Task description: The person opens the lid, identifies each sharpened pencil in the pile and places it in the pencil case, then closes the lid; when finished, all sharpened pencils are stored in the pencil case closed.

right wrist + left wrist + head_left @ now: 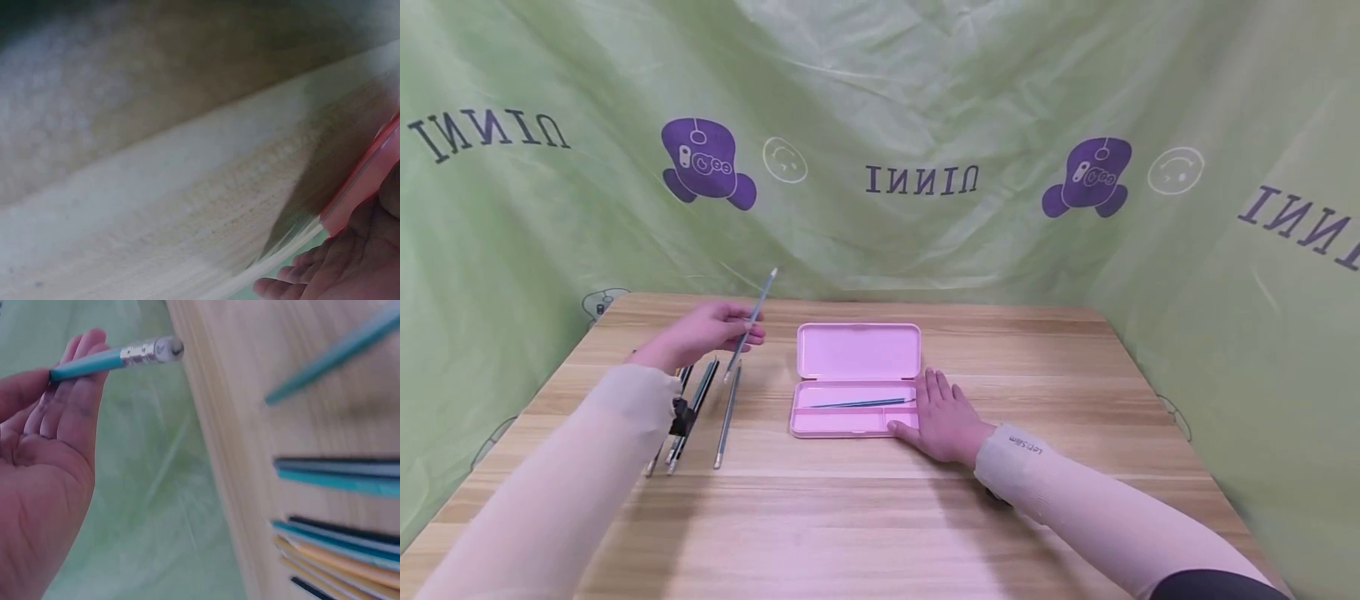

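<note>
My left hand pinches a teal pencil between thumb and fingers, above the left part of the table. In the left wrist view, this pencil's metal band and white eraser stick out past the fingers. An open pink pencil case lies at the table's middle, its lid tipped back. One dark teal pencil lies in its long rear compartment. My right hand rests with straight fingers at the case's right end, covering part of it. The right wrist view catches the pink case wall beside that hand.
Below the left hand lie several pencils, partly hidden by the wrist; black, teal and yellow ones show in the left wrist view. A single teal pencil lies right of them. A green printed curtain surrounds the wooden table.
</note>
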The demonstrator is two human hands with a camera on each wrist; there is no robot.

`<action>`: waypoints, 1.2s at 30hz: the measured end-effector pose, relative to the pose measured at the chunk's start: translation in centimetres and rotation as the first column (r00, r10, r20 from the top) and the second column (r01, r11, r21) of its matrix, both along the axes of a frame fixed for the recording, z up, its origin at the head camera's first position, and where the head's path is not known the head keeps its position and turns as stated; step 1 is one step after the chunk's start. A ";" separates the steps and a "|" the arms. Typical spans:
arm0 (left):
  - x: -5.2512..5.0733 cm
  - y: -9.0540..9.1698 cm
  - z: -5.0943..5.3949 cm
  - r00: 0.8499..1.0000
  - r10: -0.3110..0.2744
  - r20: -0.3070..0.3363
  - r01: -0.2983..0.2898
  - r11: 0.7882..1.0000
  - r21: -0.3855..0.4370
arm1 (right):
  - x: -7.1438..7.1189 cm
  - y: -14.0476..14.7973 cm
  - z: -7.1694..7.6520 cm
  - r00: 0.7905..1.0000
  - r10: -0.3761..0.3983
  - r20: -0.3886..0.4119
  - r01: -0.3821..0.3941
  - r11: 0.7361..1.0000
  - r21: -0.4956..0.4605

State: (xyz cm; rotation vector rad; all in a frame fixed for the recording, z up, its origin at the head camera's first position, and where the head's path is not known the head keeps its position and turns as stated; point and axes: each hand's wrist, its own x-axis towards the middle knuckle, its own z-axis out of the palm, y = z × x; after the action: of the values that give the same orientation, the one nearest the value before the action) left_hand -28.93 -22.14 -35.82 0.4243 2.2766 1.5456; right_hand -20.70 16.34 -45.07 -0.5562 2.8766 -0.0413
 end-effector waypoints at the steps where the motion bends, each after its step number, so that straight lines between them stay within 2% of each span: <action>1: -0.1 0.6 0.1 1.000 -0.018 0.005 0.018 1.000 -0.009 | 0.0 0.0 0.0 1.000 -0.001 0.000 0.001 1.000 0.000; 7: -0.7 3.5 0.0 0.992 -0.125 0.013 0.126 0.986 -0.113 | 0.1 0.1 0.0 1.000 -0.005 0.002 0.005 1.000 -0.001; 12: -0.7 6.1 -0.5 0.974 -0.228 -0.010 0.218 0.941 -0.258 | 0.1 0.2 -0.1 1.000 -0.008 0.003 0.008 1.000 -0.012; 17: -0.6 8.9 -1.4 0.949 -0.312 -0.031 0.285 0.899 -0.334 | 0.0 0.2 -0.2 1.000 -0.011 0.000 0.011 1.000 -0.011; 20: -0.6 10.3 -1.8 0.938 -0.341 -0.062 0.293 0.874 -0.388 | 0.0 0.1 -0.3 1.000 -0.011 0.003 0.011 1.000 -0.009; 22: -0.5 11.1 -2.0 0.935 -0.344 -0.084 0.278 0.860 -0.427 | 0.0 0.1 -0.2 1.000 -0.012 0.004 0.012 1.000 -0.015; 25: -0.5 12.1 -2.2 0.924 -0.363 -0.125 0.262 0.834 -0.485 | 0.0 0.0 -0.2 1.000 -0.011 0.006 0.012 1.000 -0.015; 31: -0.4 13.9 -2.9 0.917 -0.384 -0.112 0.282 0.818 -0.501 | -0.2 0.0 -0.3 1.000 -0.007 0.007 0.007 1.000 0.000; 34: -0.3 14.6 -3.4 0.903 -0.410 -0.130 0.290 0.803 -0.520 | -0.1 0.0 -0.3 1.000 -0.007 0.006 0.007 1.000 0.002; 36: -0.1 14.9 -3.8 0.890 -0.429 -0.153 0.282 0.782 -0.555 | -0.1 0.0 -0.4 1.000 -0.003 0.001 0.003 1.000 -0.008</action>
State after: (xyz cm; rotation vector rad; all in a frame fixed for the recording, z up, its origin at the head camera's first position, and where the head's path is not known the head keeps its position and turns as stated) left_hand -29.03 -7.19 -39.58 0.8940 2.5002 0.6686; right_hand -20.79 16.32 -45.46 -0.5529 2.8781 -0.0532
